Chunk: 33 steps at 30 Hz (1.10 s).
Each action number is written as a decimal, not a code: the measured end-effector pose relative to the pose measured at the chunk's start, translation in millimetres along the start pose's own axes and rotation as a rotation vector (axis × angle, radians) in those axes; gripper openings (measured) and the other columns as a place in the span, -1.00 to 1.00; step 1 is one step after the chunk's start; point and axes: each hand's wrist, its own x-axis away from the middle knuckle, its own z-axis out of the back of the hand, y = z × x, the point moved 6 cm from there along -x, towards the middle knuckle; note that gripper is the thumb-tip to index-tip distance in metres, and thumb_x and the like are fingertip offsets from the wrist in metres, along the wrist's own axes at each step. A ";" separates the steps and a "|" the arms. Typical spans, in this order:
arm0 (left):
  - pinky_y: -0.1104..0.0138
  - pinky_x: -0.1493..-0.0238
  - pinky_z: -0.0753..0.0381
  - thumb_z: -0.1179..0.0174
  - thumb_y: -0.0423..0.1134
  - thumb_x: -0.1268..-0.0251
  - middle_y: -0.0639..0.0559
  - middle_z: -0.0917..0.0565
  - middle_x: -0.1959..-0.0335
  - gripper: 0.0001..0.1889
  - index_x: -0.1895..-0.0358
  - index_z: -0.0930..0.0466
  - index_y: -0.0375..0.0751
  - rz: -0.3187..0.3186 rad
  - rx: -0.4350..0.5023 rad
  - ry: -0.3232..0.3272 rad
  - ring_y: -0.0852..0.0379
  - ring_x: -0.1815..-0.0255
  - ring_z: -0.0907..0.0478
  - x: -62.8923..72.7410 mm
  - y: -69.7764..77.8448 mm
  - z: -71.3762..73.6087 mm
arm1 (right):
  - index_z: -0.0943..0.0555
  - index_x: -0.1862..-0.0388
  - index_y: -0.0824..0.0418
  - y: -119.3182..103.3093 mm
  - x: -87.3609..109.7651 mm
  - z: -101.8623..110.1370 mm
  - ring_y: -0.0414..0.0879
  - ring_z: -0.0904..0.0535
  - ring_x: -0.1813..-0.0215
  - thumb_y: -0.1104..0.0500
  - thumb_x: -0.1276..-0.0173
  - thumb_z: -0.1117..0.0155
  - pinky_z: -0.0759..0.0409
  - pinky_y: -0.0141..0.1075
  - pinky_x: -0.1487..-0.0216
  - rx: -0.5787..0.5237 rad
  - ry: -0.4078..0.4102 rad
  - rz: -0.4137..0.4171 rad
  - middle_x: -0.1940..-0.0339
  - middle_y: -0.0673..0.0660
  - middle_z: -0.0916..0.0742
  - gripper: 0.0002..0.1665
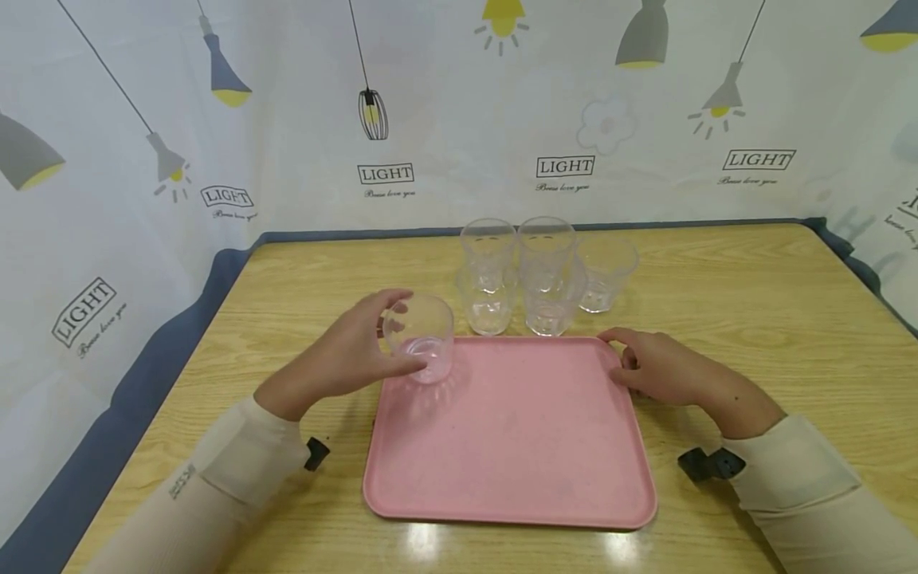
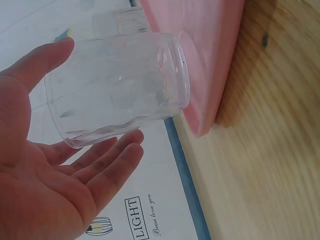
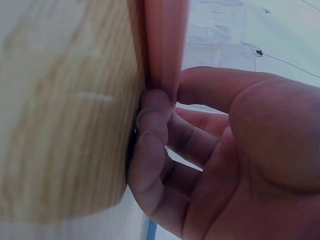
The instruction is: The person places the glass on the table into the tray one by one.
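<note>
A clear plastic cup [image 1: 429, 339] stands upright at the far left corner of a pink tray [image 1: 512, 430]. My left hand [image 1: 362, 343] holds it from the left, thumb across the near side and fingers round the back. In the left wrist view, thumb and fingers of the left hand [image 2: 55, 145] span the clear cup [image 2: 115, 85], whose base is at the tray [image 2: 220, 65]. At the far right corner, my right hand [image 1: 663, 367] pinches the tray's rim. Seen from the right wrist, the right hand's [image 3: 215, 145] thumb lies on the tray edge [image 3: 165, 45], with curled fingers beneath.
Several more clear cups [image 1: 548, 307] stand close together on the wooden table [image 1: 753, 311], just behind the tray's far edge. A white curtain [image 1: 473, 104] with lamp prints hangs behind the table, and its blue border runs along the back and left edges.
</note>
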 end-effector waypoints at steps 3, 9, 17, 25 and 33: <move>0.03 -0.18 -0.63 -0.51 0.08 -0.06 -0.13 -0.44 -0.35 0.00 -0.54 -0.12 -0.03 0.004 0.001 -0.005 -0.04 -0.25 -0.54 -0.3 0.6 0.9 | -0.26 -0.46 0.40 0.4 -0.1 0.0 -0.15 -0.41 0.55 0.21 -0.45 -0.19 -0.38 -0.34 0.54 -0.002 0.001 0.002 0.54 0.01 -0.57 -0.33; 0.03 -0.18 -0.62 -0.51 0.08 -0.06 -0.12 -0.45 -0.34 0.01 -0.54 -0.13 -0.05 0.011 0.003 -0.010 -0.04 -0.26 -0.54 0.3 0.7 1.4 | -0.27 -0.45 0.40 0.1 -0.3 0.3 -0.16 -0.41 0.55 0.22 -0.44 -0.20 -0.37 -0.35 0.55 0.000 0.006 0.002 0.55 0.01 -0.56 -0.33; 0.04 -0.20 -0.62 -0.51 0.05 -0.07 -0.08 -0.45 -0.32 0.00 -0.54 -0.12 -0.05 0.014 0.010 -0.024 -0.04 -0.27 -0.53 0.1 -0.9 0.6 | -0.27 -0.45 0.40 -1.3 0.3 0.6 -0.16 -0.41 0.56 0.22 -0.44 -0.19 -0.37 -0.35 0.55 -0.004 0.001 0.000 0.55 0.01 -0.57 -0.33; 0.04 -0.18 -0.63 -0.50 0.04 -0.08 -0.05 -0.44 -0.31 0.00 -0.55 -0.12 -0.06 0.011 0.018 -0.028 -0.04 -0.26 -0.53 0.6 -3.4 -0.3 | -0.26 -0.46 0.40 -1.6 0.7 1.0 -0.15 -0.40 0.56 0.22 -0.44 -0.20 -0.37 -0.34 0.55 -0.007 0.001 -0.006 0.55 0.01 -0.57 -0.32; 0.05 -0.16 -0.65 -0.52 0.03 -0.06 -0.04 -0.44 -0.30 0.00 -0.54 -0.12 -0.04 0.006 0.022 -0.029 -0.03 -0.25 -0.54 0.7 -5.9 -1.4 | -0.27 -0.46 0.40 -1.2 0.5 0.4 -0.15 -0.41 0.55 0.22 -0.44 -0.20 -0.37 -0.34 0.54 0.000 0.002 -0.013 0.54 0.02 -0.56 -0.32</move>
